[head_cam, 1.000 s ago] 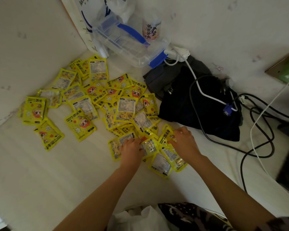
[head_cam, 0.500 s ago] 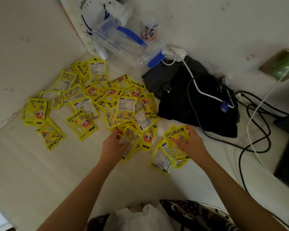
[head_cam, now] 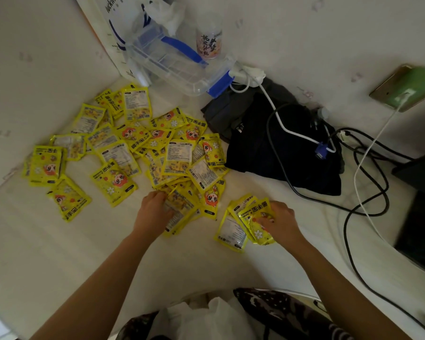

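On my feed, the left hand [head_cam: 155, 212] curls its fingers round a yellow hand-warmer packet [head_cam: 179, 213] at the near edge of a loose pile [head_cam: 177, 155] of the same packets. The pile spreads from the middle of the white surface [head_cam: 59, 253] toward its far left corner. Some packets lie face up, showing a cartoon face, and others show the printed back. The right hand [head_cam: 280, 222], just right of the pile, grips a small stack [head_cam: 233, 231] of packets with its thumb on the top one. The stack rests on the surface, just apart from the pile. In the far corner a clear box [head_cam: 182, 67] with blue latches stands against the wall, with a pink-labelled bottle [head_cam: 209, 42] behind it and a white paper bag [head_cam: 108, 33] leaning to its left. Dark folded clothing [head_cam: 268, 148] lies right of the pile, touching its edge. A white cable [head_cam: 287, 130] crosses the clothing, and black cables [head_cam: 368, 192] loop toward the right edge. At the near edge I see a white plastic bag [head_cam: 206, 320].
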A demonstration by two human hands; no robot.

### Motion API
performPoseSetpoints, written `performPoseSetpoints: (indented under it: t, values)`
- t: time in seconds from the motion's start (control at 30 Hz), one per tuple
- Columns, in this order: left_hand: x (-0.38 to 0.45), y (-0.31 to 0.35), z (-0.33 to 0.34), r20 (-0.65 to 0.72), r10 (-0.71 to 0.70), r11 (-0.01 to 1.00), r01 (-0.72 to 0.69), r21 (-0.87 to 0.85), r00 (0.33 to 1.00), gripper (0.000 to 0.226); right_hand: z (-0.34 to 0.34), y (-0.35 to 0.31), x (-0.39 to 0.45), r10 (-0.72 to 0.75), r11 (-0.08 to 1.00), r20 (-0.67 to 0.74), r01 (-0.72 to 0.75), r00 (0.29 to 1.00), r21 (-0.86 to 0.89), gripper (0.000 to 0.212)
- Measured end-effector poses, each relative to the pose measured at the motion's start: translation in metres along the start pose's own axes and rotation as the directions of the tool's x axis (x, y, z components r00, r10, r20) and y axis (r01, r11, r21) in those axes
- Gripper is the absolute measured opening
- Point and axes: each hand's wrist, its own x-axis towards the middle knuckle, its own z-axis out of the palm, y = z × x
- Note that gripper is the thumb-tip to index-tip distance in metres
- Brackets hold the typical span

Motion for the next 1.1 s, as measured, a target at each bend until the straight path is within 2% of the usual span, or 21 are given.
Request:
performPoseSetpoints:
  t: [0.1, 0.17, 0.27, 0.37, 0.5, 0.7, 0.83, 1.1]
  values:
    - [-0.001, 0.004, 0.004, 0.014, -0.004, 1.000, 0.004, -0.005, 1.000, 0.043, -0.002, -0.009, -0.003, -0.004, 0.998, 0.008, 0.004, 1.000, 0.055, 0.038]
    - [-0.003, 0.008, 0.006, 0.011, -0.011, 1.000, 0.011, -0.002, 1.000, 0.037, -0.001, -0.012, -0.005, 0.017, 0.993, 0.000, -0.017, 1.000, 0.120, 0.040]
    - [-0.009, 0.011, 0.010, 0.000, -0.054, 0.997, 0.054, -0.053, 0.999, 0.031, 0.001, -0.013, -0.007, 0.044, 0.997, -0.017, -0.043, 0.999, 0.068, 0.049]
    - [-0.020, 0.014, 0.013, 0.008, -0.076, 0.991, 0.077, -0.109, 0.997, 0.018, 0.001, -0.014, -0.010, 0.045, 0.995, -0.014, -0.044, 0.999, 0.093, 0.046]
    - [-0.037, 0.019, 0.017, -0.007, -0.093, 0.981, 0.091, -0.171, 0.996, 0.020, 0.000, -0.011, -0.014, 0.031, 0.985, -0.029, -0.026, 0.999, 0.169, 0.032]
    - [-0.061, 0.022, 0.030, -0.100, -0.188, 0.910, 0.135, -0.393, 0.977, 0.018, -0.005, -0.007, -0.020, 0.026, 0.962, -0.019, -0.020, 0.999, 0.271, 0.030]
    - [-0.079, 0.014, 0.036, -0.110, -0.259, 0.829, 0.162, -0.535, 0.960, 0.020, -0.008, -0.006, -0.027, 0.049, 0.929, -0.039, -0.031, 0.998, 0.369, 0.031]
    - [-0.113, 0.010, 0.036, -0.113, -0.272, 0.740, 0.133, -0.659, 0.956, 0.021, -0.003, -0.009, -0.069, 0.039, 0.906, -0.131, 0.020, 0.991, 0.422, 0.033]
